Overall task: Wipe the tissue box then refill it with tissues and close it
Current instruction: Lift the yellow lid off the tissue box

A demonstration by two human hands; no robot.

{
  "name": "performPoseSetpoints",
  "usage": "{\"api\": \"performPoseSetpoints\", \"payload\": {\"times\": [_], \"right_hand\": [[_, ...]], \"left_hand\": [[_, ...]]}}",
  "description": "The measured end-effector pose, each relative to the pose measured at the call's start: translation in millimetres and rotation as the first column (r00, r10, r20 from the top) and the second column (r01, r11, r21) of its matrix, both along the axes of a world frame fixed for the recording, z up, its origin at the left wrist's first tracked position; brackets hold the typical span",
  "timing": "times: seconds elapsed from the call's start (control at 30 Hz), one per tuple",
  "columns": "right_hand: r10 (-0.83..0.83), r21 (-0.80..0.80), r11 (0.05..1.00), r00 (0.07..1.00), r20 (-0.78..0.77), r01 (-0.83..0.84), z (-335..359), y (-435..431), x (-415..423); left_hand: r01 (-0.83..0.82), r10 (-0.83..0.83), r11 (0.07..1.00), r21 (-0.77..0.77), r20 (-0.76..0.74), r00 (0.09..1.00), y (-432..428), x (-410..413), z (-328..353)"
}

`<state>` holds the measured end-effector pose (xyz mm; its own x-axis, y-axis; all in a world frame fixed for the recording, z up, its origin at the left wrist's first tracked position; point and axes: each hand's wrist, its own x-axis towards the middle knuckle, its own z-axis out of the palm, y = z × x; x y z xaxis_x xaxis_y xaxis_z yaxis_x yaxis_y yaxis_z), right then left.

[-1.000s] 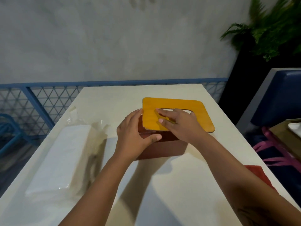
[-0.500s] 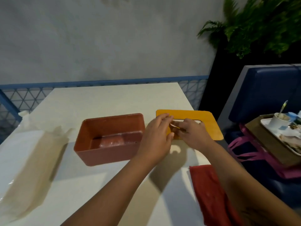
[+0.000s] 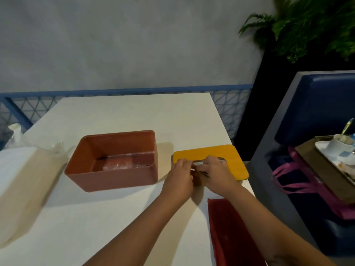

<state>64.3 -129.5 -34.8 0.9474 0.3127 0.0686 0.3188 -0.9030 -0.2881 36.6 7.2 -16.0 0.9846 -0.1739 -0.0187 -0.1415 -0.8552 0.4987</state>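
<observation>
Both hands are closed on the yellow lid (image 3: 231, 156). The left hand (image 3: 179, 176) pinches its near left edge. The right hand (image 3: 218, 174) curls its fingers into the dispensing slot (image 3: 200, 162). The lid lies flat on the bench (image 3: 134, 116), just right of the tissue box (image 3: 115, 179) and apart from it, with its far corner at the bench edge.

The tissue box stands open and upright at mid-bench. No tissue stack is in it; a pale glossy patch on its floor cannot be identified. Keeping the lid off to the side leaves the box interior free for wiping and refilling.

A red cloth (image 3: 230, 237) lies on the near right of the bench, within reach of the right hand and likely meant for wiping. A wrapped tissue pack (image 3: 23, 179) lies on the left of the bench, near the box.

Assessment: neither wiping nor refilling appears to have begun. The lid's position at the bench edge is a minor fall risk.
</observation>
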Motion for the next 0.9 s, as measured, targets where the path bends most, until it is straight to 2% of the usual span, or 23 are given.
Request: {"api": "performPoseSetpoints", "payload": {"times": [0.1, 0.3, 0.47, 0.67, 0.83, 0.9], "right_hand": [[-0.014, -0.013, 1.0, 1.0, -0.013, 0.014, -0.5, 0.6, -0.7], [-0.028, 0.018, 1.0, 0.993, 0.114, 0.026, -2.9, 0.3, -5.4], [-0.028, 0.027, 0.999, 0.998, 0.053, 0.027, 8.7, -1.9, -5.2], [-0.192, 0.302, 0.94, 0.978, 0.081, 0.16, 43.3, 15.5, 2.8], [-0.165, 0.45, 0.889, 0.976, 0.145, 0.083, 79.6, 61.3, 0.9], [-0.13, 0.486, 0.873, 0.977, 0.166, 0.033, 92.4, 88.1, -3.2]], "left_hand": [[-0.022, 0.022, 1.0, 0.011, -0.023, 0.999, -0.9, 1.9, -5.4], [-0.044, 0.044, 0.999, 0.007, -0.031, 0.999, -2.5, -0.6, -6.1], [-0.022, 0.021, 1.0, -0.017, -0.058, 0.998, -1.3, -7.8, 1.0], [-0.008, 0.008, 0.996, -0.09, 0.005, 1.0, 16.4, -21.2, 36.6], [-0.095, 0.13, 0.962, -0.256, 0.124, 0.984, 59.6, -35.2, 80.7], [-0.147, 0.2, 0.951, -0.271, 0.181, 0.963, 84.2, -40.1, 95.4]]}}
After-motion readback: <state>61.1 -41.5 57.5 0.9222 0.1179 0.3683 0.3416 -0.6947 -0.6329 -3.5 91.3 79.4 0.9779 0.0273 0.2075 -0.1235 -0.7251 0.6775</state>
